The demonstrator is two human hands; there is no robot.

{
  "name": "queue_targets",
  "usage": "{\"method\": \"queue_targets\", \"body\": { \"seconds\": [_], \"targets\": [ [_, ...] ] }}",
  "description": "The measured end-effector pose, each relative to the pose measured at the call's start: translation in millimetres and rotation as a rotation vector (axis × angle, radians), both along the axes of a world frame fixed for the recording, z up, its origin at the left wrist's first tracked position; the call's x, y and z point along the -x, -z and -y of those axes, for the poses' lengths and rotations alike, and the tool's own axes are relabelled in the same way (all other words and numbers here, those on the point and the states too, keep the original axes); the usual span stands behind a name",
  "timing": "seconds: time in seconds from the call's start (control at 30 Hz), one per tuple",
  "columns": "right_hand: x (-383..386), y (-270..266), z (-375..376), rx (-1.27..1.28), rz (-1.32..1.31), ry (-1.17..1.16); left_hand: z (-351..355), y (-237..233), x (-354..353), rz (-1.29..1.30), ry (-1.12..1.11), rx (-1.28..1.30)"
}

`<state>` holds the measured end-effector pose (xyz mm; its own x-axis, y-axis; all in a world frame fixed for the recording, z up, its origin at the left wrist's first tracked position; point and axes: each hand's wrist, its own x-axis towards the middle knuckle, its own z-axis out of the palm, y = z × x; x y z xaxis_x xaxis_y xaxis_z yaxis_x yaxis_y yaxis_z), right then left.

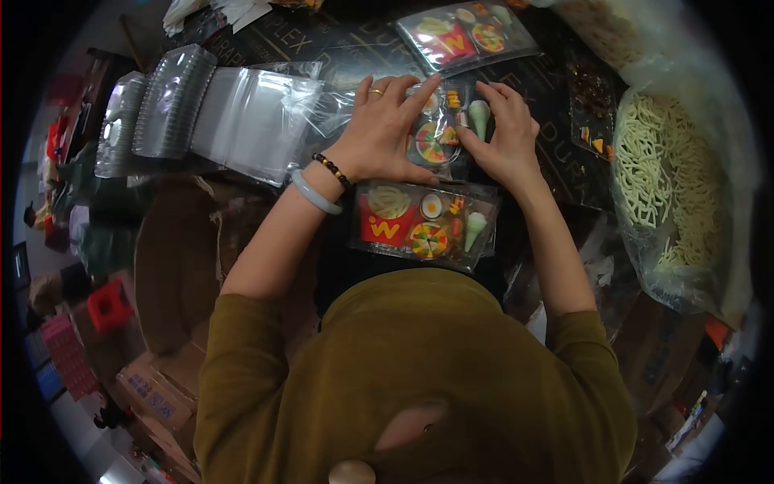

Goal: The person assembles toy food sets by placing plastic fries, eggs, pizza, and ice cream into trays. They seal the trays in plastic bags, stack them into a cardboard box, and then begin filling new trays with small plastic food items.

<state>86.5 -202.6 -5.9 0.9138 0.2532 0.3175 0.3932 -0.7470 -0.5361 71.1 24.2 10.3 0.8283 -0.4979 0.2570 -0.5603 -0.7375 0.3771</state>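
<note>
My left hand [383,133] lies over the left part of a clear pack [435,143] with small toy food pieces, its fingers spread on the plastic. At the pack's right side is my right hand [504,137], fingers apart and curved around the edge, beside a pale green cone piece [479,119]. Much of this pack's left part is hidden under my left hand. Nearer my body lies a second pack [427,224], showing a red fries box, an egg, a pizza and a green cone. A similar pack [468,34] rests beyond my hands.
Stacked clear plastic trays [173,101] and flat clear bags [256,121] are on the left. At the right stands a large bag of pale noodle-like strands [673,177]. Small dark and yellow pieces [595,141] lie near it. Cardboard boxes [161,387] are at lower left.
</note>
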Motion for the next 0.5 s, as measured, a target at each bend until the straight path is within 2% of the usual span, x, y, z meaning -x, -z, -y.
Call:
{"method": "queue_targets", "body": {
  "seconds": [0.23, 0.33, 0.43, 0.5],
  "targets": [
    [-1, -9, 14, 0.141, 0.048, 0.095, -9, -3, 1, -0.001, -0.017, -0.039],
    [-4, -6, 26, -0.014, -0.001, 0.038, -16, -1, 1, 0.007, -0.026, -0.033],
    [8, -8, 21, -0.007, 0.056, 0.040, -15, -2, 1, 0.003, -0.032, -0.022],
    [8, -4, 19, -0.078, -0.087, 0.077, -10, -2, 0, 0.003, -0.021, -0.017]
  ]
}}
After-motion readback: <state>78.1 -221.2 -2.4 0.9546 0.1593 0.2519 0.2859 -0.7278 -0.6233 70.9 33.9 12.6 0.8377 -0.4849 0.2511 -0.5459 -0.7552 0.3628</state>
